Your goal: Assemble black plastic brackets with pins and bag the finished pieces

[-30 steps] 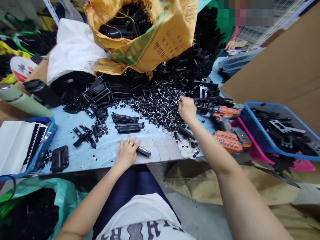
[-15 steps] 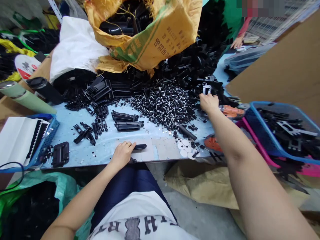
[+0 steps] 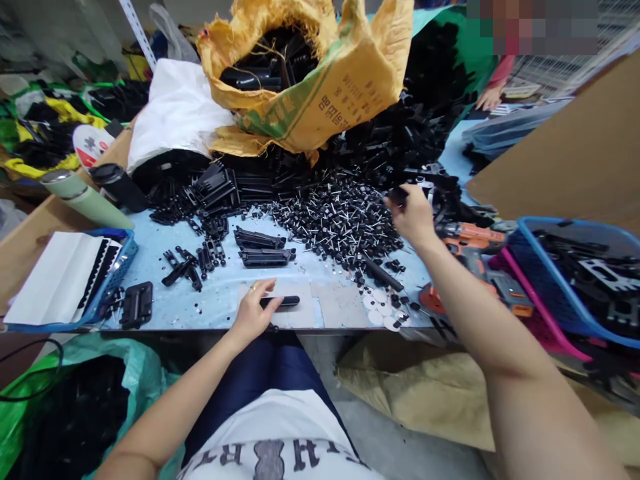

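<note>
My left hand (image 3: 254,312) is at the table's front edge, its thumb and fingers around the near end of a black bar-shaped part (image 3: 286,301). My right hand (image 3: 414,212) reaches to the right side of the pile, with a dark piece (image 3: 399,195) between its fingers. Left of that hand spreads a heap of small black-headed pins (image 3: 340,217). Two long black parts (image 3: 267,257) lie in the middle of the blue table, with smaller black links (image 3: 183,267) to their left.
An orange power drill (image 3: 473,237) lies beside my right forearm, near a blue basket (image 3: 555,293). A yellow sack (image 3: 320,107) stands behind the pins. Another blue basket (image 3: 127,257) is at left. A person's hand (image 3: 490,98) shows at the back right.
My right hand has drawn back slightly from the black parts and now has a dark piece in its fingers. The fingers of my left hand have loosened and lifted. The view has shifted.
</note>
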Available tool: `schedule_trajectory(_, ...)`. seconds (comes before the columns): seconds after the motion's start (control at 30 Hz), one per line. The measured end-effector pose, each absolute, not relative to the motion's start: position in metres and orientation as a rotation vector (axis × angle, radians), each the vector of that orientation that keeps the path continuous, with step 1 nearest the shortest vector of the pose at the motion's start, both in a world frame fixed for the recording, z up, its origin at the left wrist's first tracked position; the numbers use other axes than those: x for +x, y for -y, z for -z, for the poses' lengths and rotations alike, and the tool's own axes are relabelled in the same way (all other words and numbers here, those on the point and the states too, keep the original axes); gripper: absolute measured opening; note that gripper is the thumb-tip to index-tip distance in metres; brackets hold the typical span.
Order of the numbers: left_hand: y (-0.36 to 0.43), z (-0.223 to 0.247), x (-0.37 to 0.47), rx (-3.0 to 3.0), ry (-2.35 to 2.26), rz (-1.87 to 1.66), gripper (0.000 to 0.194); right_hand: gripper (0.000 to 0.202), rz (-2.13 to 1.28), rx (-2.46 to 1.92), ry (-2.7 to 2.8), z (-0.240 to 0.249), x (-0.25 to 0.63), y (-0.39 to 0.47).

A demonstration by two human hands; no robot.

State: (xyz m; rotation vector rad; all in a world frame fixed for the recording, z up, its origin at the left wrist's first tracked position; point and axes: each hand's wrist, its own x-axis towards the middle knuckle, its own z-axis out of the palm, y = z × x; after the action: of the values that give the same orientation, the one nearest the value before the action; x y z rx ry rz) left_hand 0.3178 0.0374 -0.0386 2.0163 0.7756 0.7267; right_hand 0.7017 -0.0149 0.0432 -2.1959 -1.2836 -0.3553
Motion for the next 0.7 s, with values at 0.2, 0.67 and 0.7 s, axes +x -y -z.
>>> schedule_trajectory(0.2,-0.028,0.01,0.362,0.994,-0.729,-0.686,0.047,0.026,-0.578,-1.337,1.015,-0.009,0.526,0.07)
schedule_trajectory(0.67,-0.01,-0.007,0.313,1.864,-0.224,-0.603,0.025,0.077,-2.14,-1.048,1.087,0.024,0.531,0.092)
schedule_trajectory(0.7,-0.012,-0.004,0.312,1.918,-0.189,-0.567,0.031,0.07,-2.099,-1.069,1.259,0.019,0.527,0.092)
